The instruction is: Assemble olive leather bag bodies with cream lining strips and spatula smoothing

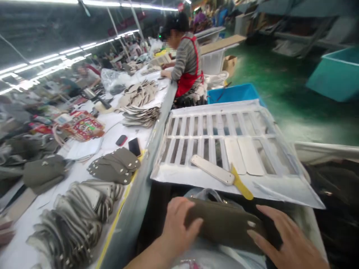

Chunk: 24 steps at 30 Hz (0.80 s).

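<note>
A dark olive piece [224,224], perhaps fabric or leather, hangs low in front of me, with a small pale spot near its right end. My left hand [179,224] is closed round its left end, thumb on the near face. At the other end is my right hand [288,239], fingers spread apart; its thumb tip is close to the piece, and whether it touches I cannot tell. Just beyond lies a white slotted tray [168,170]. On the tray rest a long pale strip [211,170] with small holes at its ends and a yellow scraper-like tool [241,185].
The long white table on my left bears bunched grey pieces [75,216], flat olive pieces [114,164], a phone [134,147] and stacked beige pieces [141,116]. A co-worker [186,56] in a red apron works farther along. A blue bin [235,93] stands behind the tray.
</note>
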Available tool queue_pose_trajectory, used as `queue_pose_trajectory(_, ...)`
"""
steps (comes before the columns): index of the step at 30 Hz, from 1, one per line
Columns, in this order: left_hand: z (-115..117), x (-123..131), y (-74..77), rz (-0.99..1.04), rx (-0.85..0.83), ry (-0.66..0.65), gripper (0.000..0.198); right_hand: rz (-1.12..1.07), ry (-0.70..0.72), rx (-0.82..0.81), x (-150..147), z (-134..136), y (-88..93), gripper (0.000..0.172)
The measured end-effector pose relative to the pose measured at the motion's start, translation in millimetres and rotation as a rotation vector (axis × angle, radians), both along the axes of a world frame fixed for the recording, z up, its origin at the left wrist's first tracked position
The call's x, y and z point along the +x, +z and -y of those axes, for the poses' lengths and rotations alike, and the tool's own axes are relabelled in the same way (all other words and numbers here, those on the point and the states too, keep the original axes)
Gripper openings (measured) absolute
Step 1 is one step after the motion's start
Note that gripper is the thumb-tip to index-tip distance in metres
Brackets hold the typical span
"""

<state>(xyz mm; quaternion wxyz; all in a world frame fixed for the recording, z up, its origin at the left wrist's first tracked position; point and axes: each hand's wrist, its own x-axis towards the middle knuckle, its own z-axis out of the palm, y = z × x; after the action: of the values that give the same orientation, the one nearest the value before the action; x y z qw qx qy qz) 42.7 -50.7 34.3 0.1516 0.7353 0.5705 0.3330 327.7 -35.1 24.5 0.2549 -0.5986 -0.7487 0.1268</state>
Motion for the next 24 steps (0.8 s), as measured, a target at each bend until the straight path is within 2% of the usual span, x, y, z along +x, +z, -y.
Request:
queue_pose_trajectory(2,9,-33,-9.6,0.173,-0.198,0.299,0.02,0.118,0.25,0.11,-31,-6,4.0,0.065)
queue_pose_trajectory(3,11,-46,-14.5,0.257,-0.313,0.372,0.019,0.172,0.37,0.119,-50,-8,5.7,0.069)
queue_pose_trajectory(5,12,-62,-22.4,0.401,-0.508,0.381,0.022,0.256,0.543,0.099,-90,-14,6.8,0.079)
queue_pose_trajectory(7,9,-68,-25.9,0.508,-0.601,0.33,0.024,0.308,0.617,0.064,-122,-21,4.7,0.085)
queue_pose_trajectory(11,3,-68,-25.1,0.591,-0.634,0.283,0.023,0.338,0.648,0.003,-151,-31,0.9,0.083)
queue_pose_trajectory(18,1,-71,-31.0,0.66,-0.679,0.26,0.022,0.342,0.644,-0.063,-156,-31,7.1,0.072)
queue_pose_trajectory(24,-11,-79,-25.6,0.629,-0.719,0.168,0.024,0.321,0.59,-0.081,-168,-28,6.7,0.065)
